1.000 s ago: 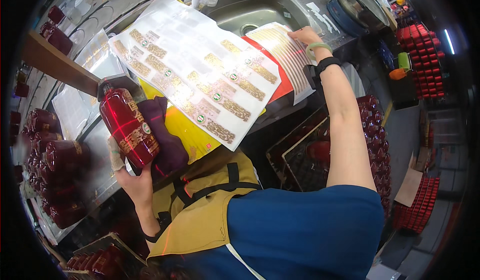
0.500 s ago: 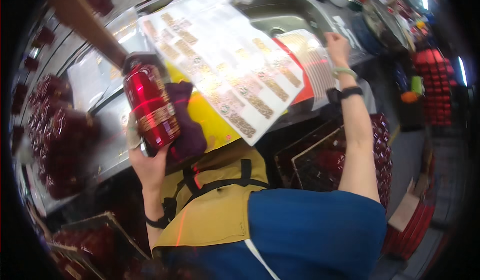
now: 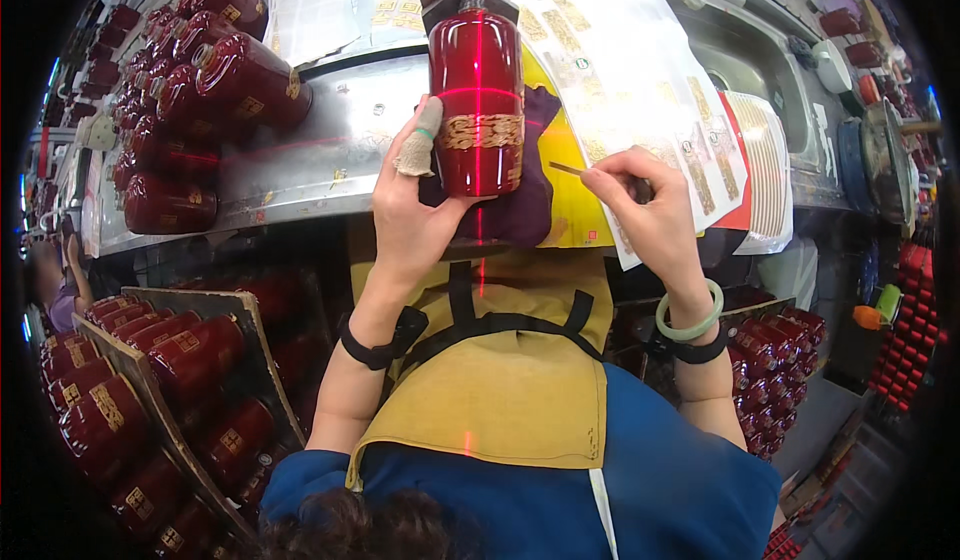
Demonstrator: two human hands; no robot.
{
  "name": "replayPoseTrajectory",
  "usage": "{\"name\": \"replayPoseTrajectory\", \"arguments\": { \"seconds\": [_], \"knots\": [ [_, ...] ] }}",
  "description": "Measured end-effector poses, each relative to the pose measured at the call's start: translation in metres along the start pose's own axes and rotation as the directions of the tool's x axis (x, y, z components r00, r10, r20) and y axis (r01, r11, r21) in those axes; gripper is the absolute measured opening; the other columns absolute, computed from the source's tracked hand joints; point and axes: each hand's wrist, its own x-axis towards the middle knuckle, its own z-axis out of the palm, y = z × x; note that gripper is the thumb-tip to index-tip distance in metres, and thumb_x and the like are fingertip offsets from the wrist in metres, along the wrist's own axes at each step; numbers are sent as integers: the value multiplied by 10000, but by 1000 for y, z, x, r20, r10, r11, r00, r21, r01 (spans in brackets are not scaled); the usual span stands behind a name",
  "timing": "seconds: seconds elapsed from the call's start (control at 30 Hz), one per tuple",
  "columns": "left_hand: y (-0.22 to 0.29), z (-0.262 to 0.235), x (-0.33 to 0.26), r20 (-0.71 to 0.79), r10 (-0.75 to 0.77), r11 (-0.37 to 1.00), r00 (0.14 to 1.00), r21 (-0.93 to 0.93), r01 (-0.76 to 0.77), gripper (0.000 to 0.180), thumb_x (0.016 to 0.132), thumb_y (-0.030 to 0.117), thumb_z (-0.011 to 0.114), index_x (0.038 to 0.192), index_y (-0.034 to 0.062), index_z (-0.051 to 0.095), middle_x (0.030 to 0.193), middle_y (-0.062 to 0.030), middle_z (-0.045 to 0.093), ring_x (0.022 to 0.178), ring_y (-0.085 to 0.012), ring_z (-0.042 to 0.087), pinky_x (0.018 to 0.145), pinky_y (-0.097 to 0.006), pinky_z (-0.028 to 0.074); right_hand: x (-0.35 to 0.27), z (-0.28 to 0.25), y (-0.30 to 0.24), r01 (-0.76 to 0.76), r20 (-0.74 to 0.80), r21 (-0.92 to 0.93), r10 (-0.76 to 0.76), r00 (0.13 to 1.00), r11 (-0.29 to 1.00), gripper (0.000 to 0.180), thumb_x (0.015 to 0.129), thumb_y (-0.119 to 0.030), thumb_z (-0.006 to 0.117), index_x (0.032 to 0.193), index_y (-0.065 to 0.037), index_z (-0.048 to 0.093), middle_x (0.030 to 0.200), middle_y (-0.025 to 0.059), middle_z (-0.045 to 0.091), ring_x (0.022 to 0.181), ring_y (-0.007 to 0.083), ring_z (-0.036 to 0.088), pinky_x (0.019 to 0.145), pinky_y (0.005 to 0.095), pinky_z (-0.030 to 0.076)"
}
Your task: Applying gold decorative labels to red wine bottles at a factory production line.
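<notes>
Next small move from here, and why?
Probably ease the right hand left, bringing its thin strip to the red bottle. The strip is pinched with its free end pointing toward the bottle but apart from it, while the left hand grips the bottle's lower end and red light lines cross its side, perhaps as alignment guides.

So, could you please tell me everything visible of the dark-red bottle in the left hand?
The glossy dark-red bottle looks glazed or glass, with rounded shoulders, a short neck and an ornate gold band on its lower body. Red light lines cross it lengthwise and crosswise. Its neck meets a dark angular bracket; its base points down the picture. The left hand holds its left side and base, over a dark purple cloth.
</notes>
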Motion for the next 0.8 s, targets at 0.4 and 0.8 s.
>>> {"name": "replayPoseTrajectory", "arguments": {
  "seconds": [0.4, 0.8],
  "knots": [
    [3, -13, -17, 203, -149, 927, 968, -312, 209, 835, 835, 10, 650, 1601, -14, 319, 1617, -210, 401, 1495, -301, 397, 1221, -395, 302, -2, 59, -34, 48, 78, 144, -60, 995, 988, 119, 899, -114, 781, 917, 0, 752, 753, 34, 626, 647, 101, 532, 600, 262, 421],
    [8, -2, -21, 189, -287, 789, 939, -510, 343, 649, 1039, 103, 596, 1605, -15, 302, 1645, -159, 361, 1519, -243, 327, 1247, -380, 230, -6, 73, -7, -96, 22, 165, 93, 995, 982, 190, 900, -190, 814, 879, -14, 747, 716, -29, 572, 634, 52, 455, 567, 249, 344]
  ]
}}
